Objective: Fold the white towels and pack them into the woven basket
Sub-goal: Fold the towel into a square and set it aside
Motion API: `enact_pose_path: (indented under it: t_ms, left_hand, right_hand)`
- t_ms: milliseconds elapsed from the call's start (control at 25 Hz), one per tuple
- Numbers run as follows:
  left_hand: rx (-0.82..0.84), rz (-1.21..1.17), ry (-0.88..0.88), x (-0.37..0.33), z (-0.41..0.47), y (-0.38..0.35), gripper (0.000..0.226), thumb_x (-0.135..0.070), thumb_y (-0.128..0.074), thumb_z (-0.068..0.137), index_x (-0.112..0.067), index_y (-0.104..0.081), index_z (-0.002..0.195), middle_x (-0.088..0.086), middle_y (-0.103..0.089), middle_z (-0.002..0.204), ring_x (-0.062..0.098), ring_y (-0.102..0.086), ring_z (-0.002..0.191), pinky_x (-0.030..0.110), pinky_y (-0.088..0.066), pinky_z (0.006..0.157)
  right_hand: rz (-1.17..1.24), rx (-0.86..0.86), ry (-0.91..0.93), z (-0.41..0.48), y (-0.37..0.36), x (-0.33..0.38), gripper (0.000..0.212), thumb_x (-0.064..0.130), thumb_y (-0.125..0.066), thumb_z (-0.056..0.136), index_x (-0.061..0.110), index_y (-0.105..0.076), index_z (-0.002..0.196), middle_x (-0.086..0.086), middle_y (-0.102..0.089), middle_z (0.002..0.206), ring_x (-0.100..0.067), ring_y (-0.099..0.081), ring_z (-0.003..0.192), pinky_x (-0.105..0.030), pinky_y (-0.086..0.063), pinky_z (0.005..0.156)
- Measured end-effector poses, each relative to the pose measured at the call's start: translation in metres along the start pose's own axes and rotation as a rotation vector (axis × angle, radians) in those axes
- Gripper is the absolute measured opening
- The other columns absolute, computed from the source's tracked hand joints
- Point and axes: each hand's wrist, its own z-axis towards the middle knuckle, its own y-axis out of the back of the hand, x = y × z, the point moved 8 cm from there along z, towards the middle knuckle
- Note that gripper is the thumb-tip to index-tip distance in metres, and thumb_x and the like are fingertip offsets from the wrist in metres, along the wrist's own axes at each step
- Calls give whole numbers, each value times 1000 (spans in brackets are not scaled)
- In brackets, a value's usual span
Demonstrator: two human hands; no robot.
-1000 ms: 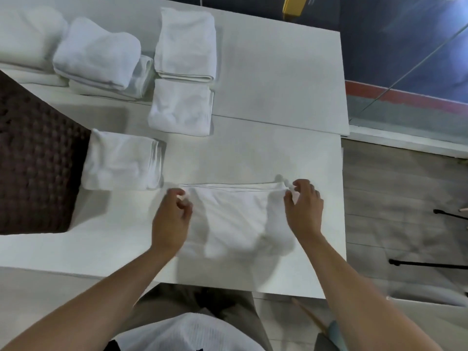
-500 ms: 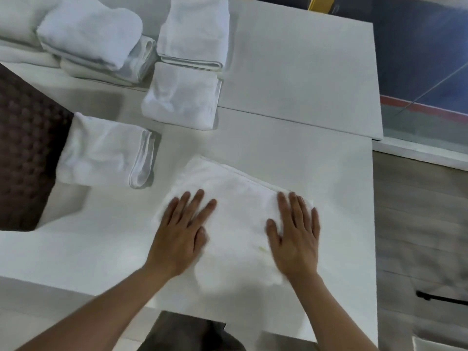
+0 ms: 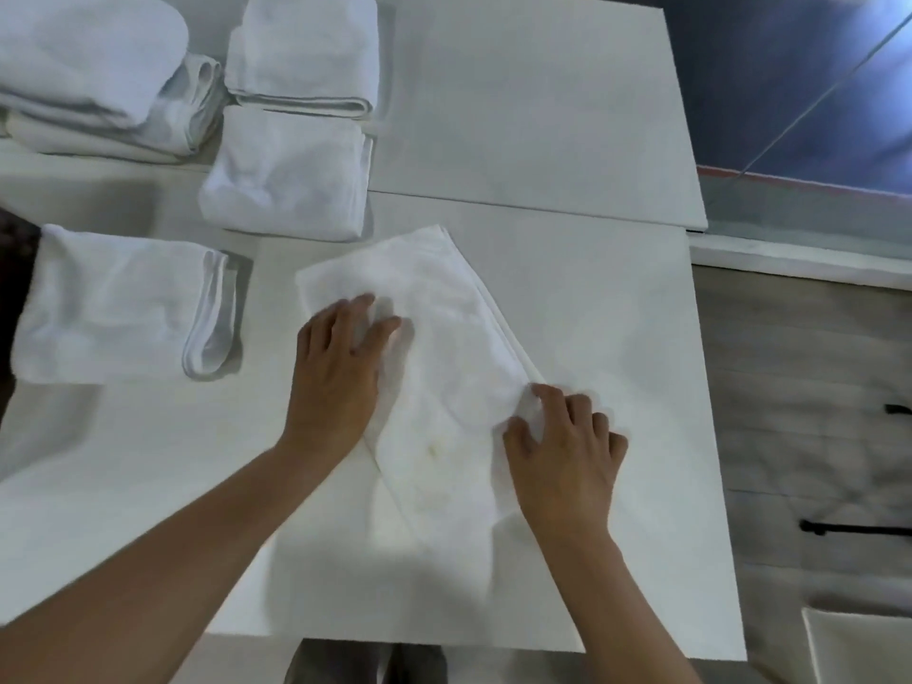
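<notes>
A white towel, folded into a long strip, lies slanted on the white table in front of me. My left hand presses flat on its left side with fingers spread. My right hand curls its fingers around the towel's right edge near the middle. Folded white towels lie at the left, at the centre back and behind that. A looser pile of towels sits at the far left. A sliver of the dark woven basket shows at the left edge.
A second white tabletop adjoins at the back right. The table's right edge drops to a wooden floor with black stand legs. A white object's corner shows at the bottom right.
The towel has turned to lie diagonally. My right hand went from flat on the towel to gripping its right edge. My left hand stays flat, now further up the towel.
</notes>
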Motion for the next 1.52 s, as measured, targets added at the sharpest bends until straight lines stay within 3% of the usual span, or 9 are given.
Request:
enact_pose_path:
  t_ms: [240, 480, 640, 880, 1040, 1160, 1280, 1400, 1520]
  left_hand:
    - [206, -196, -165, -58, -141, 14, 38, -18, -62, 89, -16, -64, 127, 9, -56, 135, 33, -54, 124, 43, -41, 105]
    - [373, -171, -249, -57, -193, 8, 77, -47, -69, 78, -16, -50, 145, 7, -46, 151, 33, -41, 140, 48, -37, 111]
    - [343, -197, -256, -48, -203, 15, 64, -38, -62, 78, -18, -53, 138, 5, -55, 141, 32, -48, 129, 48, -39, 107]
    - [298, -571, 32, -24, -184, 51, 21, -38, -50, 97, -26, -61, 109, -15, -62, 117, 0, -51, 123, 21, -37, 109]
    - [371, -814, 323, -12, -154, 70, 22, -56, -43, 96, -38, -53, 88, -7, -57, 71, 2, -47, 50, 13, -34, 48]
    - [311, -875, 430, 2, -130, 73, 46, -66, -35, 92, -26, -53, 78, 1, -48, 63, 3, -41, 55, 22, -32, 52]
    - [255, -1170, 599, 5, -113, 66, 60, -66, -38, 97, -15, -68, 89, -2, -66, 76, 9, -58, 74, 23, -45, 65]
    - [267, -1456, 647, 0, -110, 56, 35, -65, -52, 86, -41, -75, 99, -13, -76, 99, 1, -69, 92, 15, -52, 74]
    - [337, -1144, 626, 13, -122, 31, 24, -44, -68, 90, -34, -61, 111, -16, -71, 103, 3, -68, 95, 24, -51, 77]
  right_hand:
    - [167, 110, -23, -31, 6, -18, 54, 39, -71, 87, 28, -53, 137, 1, -56, 128, -24, -51, 112, -39, -39, 94]
    - [523, 514, -44, -62, 9, -9, 63, 25, -52, 102, 58, -24, 149, 18, -48, 108, -4, -51, 85, -22, -40, 80]
    - [598, 676, -17, -74, 13, -25, 43, 15, -54, 99, 53, -63, 119, -2, -49, 70, -7, -42, 58, -16, -38, 61]
    - [782, 940, -2, -91, 23, -24, 55, -9, -56, 89, 36, -71, 116, 10, -76, 102, -14, -68, 95, -21, -53, 89]
    - [559, 630, 110, -80, 26, -28, 17, 30, -73, 78, 39, -73, 92, 13, -66, 91, -14, -56, 87, -27, -44, 79]
    - [542, 464, 191, -74, 36, -10, 15, 54, -68, 85, 45, -71, 96, 29, -58, 115, 1, -52, 113, -17, -40, 93]
    - [858, 499, -1, -71, 31, 11, 11, 34, -65, 97, 43, -67, 103, 26, -71, 101, 4, -65, 94, -10, -47, 75]
    - [897, 415, -92, -64, 11, 16, 17, 37, -60, 99, 38, -64, 116, 29, -71, 103, 8, -67, 94, -10, -50, 74]
    - [895, 324, -165, -58, -3, 18, 12, 41, -57, 101, 46, -61, 111, 31, -70, 98, 8, -66, 91, -12, -51, 75]
